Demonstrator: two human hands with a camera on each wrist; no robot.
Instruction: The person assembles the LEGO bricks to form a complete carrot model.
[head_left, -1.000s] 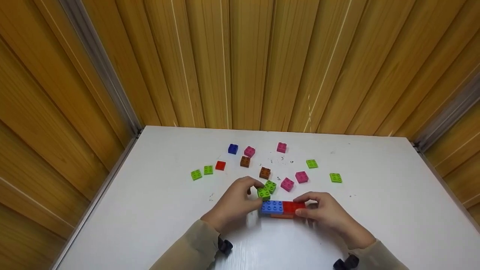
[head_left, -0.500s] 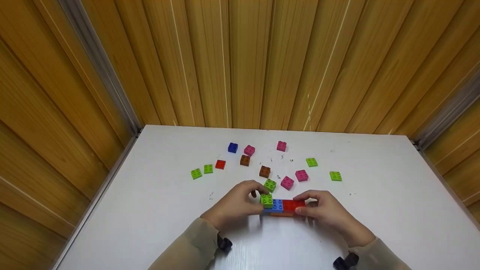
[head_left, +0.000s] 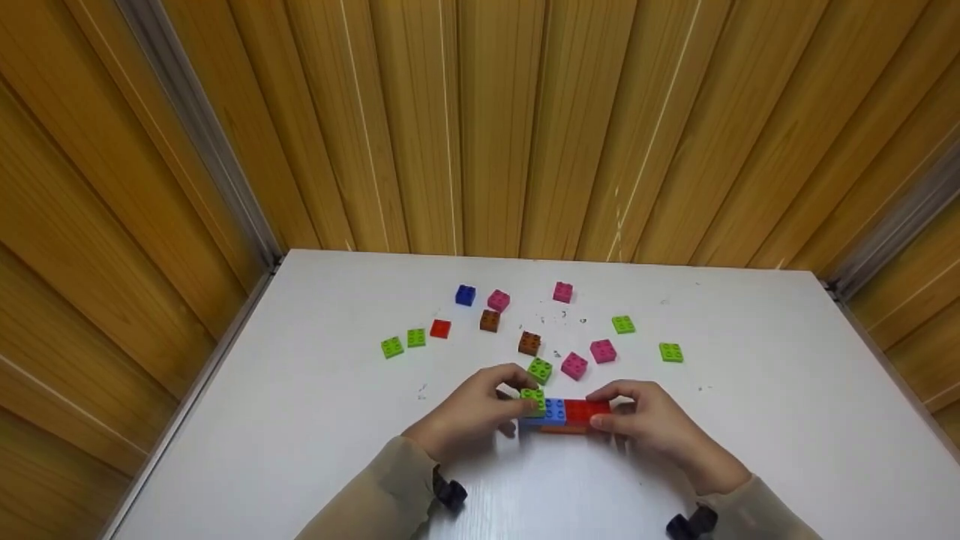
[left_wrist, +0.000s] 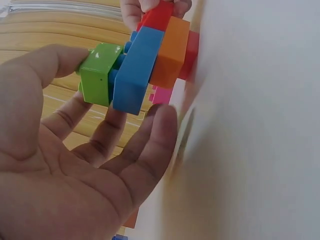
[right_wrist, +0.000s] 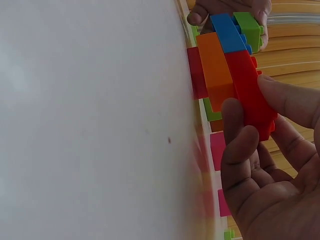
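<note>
Toward six o'clock on the tabletop (head_left: 300,420), the left hand (head_left: 478,406) is grasping a green brick (left_wrist: 96,87) over the nine o'clock end of the blue brick (head_left: 555,411); it is now lining up there instead of tilting beyond it as a second ago, and the thumb is newly lying across its top. Blue studs are showing in the gap between the two in the left wrist view, so the joining is seemingly under way, not complete. At three o'clock, the right hand (head_left: 649,416) is pinching the red brick (head_left: 583,412), apparently steadying the stack. The right thumb and fingers are covering part of that brick. Underneath, the orange brick (left_wrist: 171,55) is mostly hiding from the head view, and whether the reddish piece (left_wrist: 191,57) below it is touching the tabletop is staying unclear. Farther off, at eleven o'clock from the stack, a loose green brick (head_left: 540,370) is lying just past the left fingertips; beyond, more bricks are spreading between ten and two o'clock, their heights being hard to judge.
</note>
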